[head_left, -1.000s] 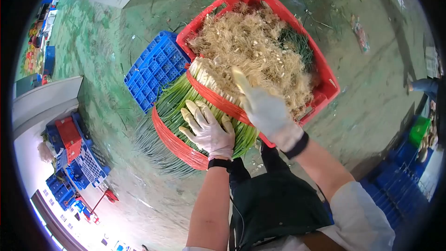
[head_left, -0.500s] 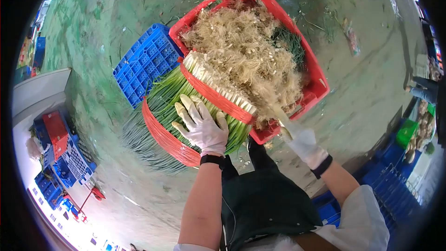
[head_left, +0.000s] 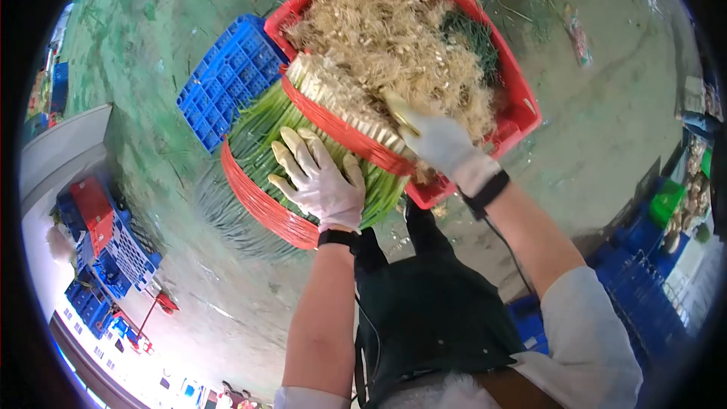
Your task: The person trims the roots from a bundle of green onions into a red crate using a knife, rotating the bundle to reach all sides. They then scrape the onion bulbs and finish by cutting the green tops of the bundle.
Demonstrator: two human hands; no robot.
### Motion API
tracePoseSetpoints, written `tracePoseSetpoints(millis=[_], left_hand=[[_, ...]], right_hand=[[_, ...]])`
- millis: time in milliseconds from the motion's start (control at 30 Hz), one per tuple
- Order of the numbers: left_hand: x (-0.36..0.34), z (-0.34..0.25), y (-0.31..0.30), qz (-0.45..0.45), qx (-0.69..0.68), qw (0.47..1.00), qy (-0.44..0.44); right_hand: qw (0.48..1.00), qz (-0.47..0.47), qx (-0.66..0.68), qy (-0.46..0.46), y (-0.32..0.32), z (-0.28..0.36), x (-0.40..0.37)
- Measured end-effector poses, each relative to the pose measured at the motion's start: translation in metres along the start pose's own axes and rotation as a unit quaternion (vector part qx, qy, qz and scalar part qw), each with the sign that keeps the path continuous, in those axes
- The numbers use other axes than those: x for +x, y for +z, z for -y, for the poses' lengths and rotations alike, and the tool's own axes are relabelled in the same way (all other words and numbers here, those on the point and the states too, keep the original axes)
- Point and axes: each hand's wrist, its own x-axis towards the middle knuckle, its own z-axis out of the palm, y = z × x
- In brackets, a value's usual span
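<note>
A large bundle of green onions (head_left: 261, 132) lies tilted against the red crate, bound with two bands of red twine (head_left: 344, 136). Its cut white ends (head_left: 341, 95) face the crate, while the green tops trail off to the lower left. My left hand (head_left: 322, 185), in a whitish glove, rests on the green stalks with its fingers spread. Over the white ends is my gloved right hand (head_left: 439, 144), fingers stretched toward them and somewhat blurred. I see nothing held in it. The red crate (head_left: 522, 113) is heaped with trimmed onion roots (head_left: 401, 38).
A blue plastic crate (head_left: 227, 79) lies beside the bundle on the wet green floor (head_left: 151, 151). Stacked blue crates (head_left: 113, 257) stand at the left. More blue crates (head_left: 636, 288) and a green container (head_left: 666, 201) are at the right. Scraps litter the floor.
My right hand has moved up and left, from the crate's near corner to over the white onion ends. My left hand remains spread on the stalks. The view has shifted slightly.
</note>
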Motion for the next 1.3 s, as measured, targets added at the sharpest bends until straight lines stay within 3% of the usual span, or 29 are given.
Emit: tracePoseSetpoints(millis=[67, 100, 200, 267, 300, 367, 467, 500, 533, 633, 667, 700, 767, 867, 967, 1033, 1100, 1200, 1233, 1267, 1300], left_hand=[[-0.003, -0.001, -0.001, 0.006, -0.005, 1.000, -0.001], [-0.001, -0.001, -0.003, -0.006, 0.005, 1.000, 0.008], [-0.001, -0.003, -0.005, -0.007, 0.011, 1.000, 0.007], [0.001, -0.004, -0.003, -0.012, 0.006, 1.000, 0.000], [0.001, -0.004, 0.000, -0.020, 0.011, 1.000, -0.003], [-0.003, -0.002, 0.003, -0.011, 0.008, 1.000, -0.003], [0.002, -0.003, 0.003, -0.027, 0.004, 1.000, -0.001], [0.002, -0.004, 0.004, -0.040, 0.002, 0.999, -0.002], [0.005, -0.004, 0.004, -0.040, 0.005, 0.999, -0.002], [-0.002, -0.004, 0.000, -0.012, 0.017, 1.000, 0.002], [-0.004, -0.003, -0.001, -0.009, 0.015, 1.000, 0.000], [-0.004, -0.001, 0.001, 0.006, 0.018, 1.000, -0.002], [-0.001, -0.002, 0.003, 0.022, 0.029, 0.999, -0.007], [-0.003, -0.001, 0.006, 0.000, 0.025, 1.000, -0.007], [-0.001, -0.004, 0.004, -0.012, 0.029, 0.999, -0.005], [-0.002, -0.003, 0.007, -0.011, 0.041, 0.999, -0.003], [-0.001, -0.003, 0.007, -0.014, 0.043, 0.999, -0.003], [-0.002, -0.004, 0.007, -0.042, 0.042, 0.998, 0.008], [-0.002, -0.003, 0.005, -0.035, 0.039, 0.999, 0.010], [0.000, -0.002, 0.004, -0.032, 0.034, 0.999, 0.012], [0.001, -0.001, 0.003, -0.034, 0.034, 0.999, 0.018]], right_hand=[[0.989, -0.122, 0.004, -0.085, 0.032, -0.047, -0.055], [0.998, -0.059, -0.024, -0.002, 0.026, -0.045, -0.081], [0.989, -0.117, -0.072, -0.046, 0.025, -0.054, -0.114], [0.993, -0.121, -0.014, 0.001, 0.001, -0.036, -0.116], [0.992, -0.085, -0.050, 0.074, -0.014, -0.014, -0.106], [0.973, -0.212, 0.054, -0.071, -0.009, 0.003, -0.070], [0.983, -0.162, 0.009, -0.082, -0.001, 0.016, 0.015], [0.995, -0.084, -0.032, -0.043, 0.003, 0.014, 0.041], [0.997, -0.001, -0.073, -0.002, 0.005, 0.015, 0.050], [0.999, 0.021, -0.044, -0.006, -0.006, 0.008, 0.020], [0.993, -0.077, 0.026, -0.085, 0.021, -0.039, -0.029], [0.990, -0.109, 0.016, -0.088, 0.023, -0.052, -0.057], [0.998, -0.048, -0.038, -0.018, 0.012, -0.062, -0.098], [0.995, -0.069, -0.069, 0.029, 0.001, -0.065, -0.115], [0.985, -0.171, 0.027, -0.014, -0.016, -0.027, -0.090], [0.983, -0.164, 0.051, -0.067, -0.007, -0.007, -0.043], [0.994, -0.088, 0.001, -0.057, -0.013, 0.017, 0.004], [0.993, -0.069, -0.086, -0.034, 0.016, 0.005, 0.050], [0.999, 0.007, -0.036, 0.003, 0.003, 0.004, 0.036], [0.999, -0.004, -0.041, -0.023, 0.007, -0.013, 0.017], [0.992, -0.101, 0.003, -0.079, 0.032, -0.042, -0.004]])
